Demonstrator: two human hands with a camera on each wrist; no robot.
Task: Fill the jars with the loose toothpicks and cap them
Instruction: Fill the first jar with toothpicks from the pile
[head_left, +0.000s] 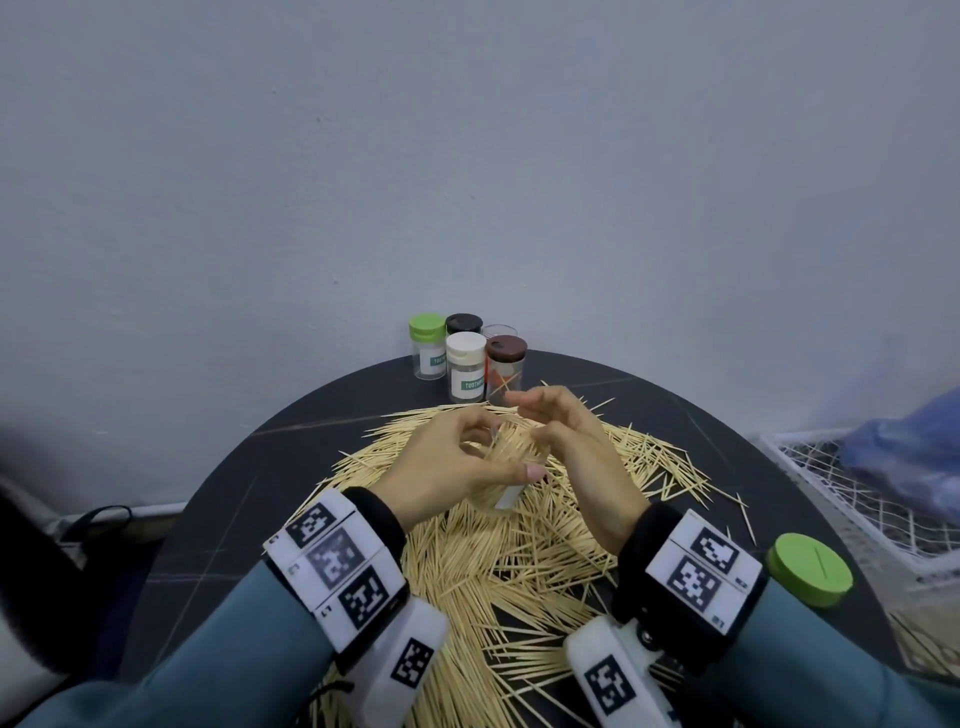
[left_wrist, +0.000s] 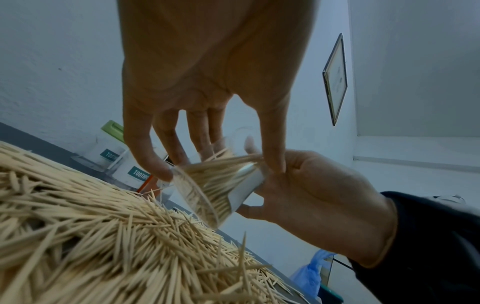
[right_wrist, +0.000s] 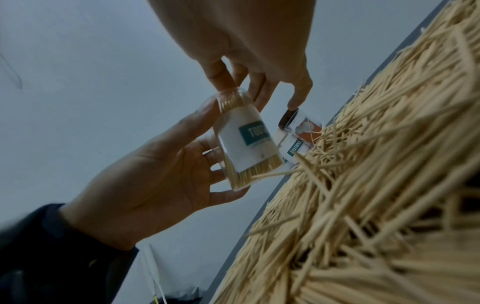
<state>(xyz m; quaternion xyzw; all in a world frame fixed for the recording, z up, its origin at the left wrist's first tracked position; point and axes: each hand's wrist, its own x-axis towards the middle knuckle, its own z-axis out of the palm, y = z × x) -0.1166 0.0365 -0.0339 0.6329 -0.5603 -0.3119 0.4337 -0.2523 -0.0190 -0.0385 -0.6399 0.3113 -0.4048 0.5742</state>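
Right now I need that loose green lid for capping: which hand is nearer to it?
Right. The right hand works at the jar mid-table, on the green lid's side; the left hand holds the jar farther away.

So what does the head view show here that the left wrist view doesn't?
Only the head view: the loose green lid at the table's right edge, and the black-capped and brown-capped jars at the back. Only the left wrist view: a framed picture on the wall. Both: the left hand gripping the open jar, the right hand at its mouth, and the toothpick pile.
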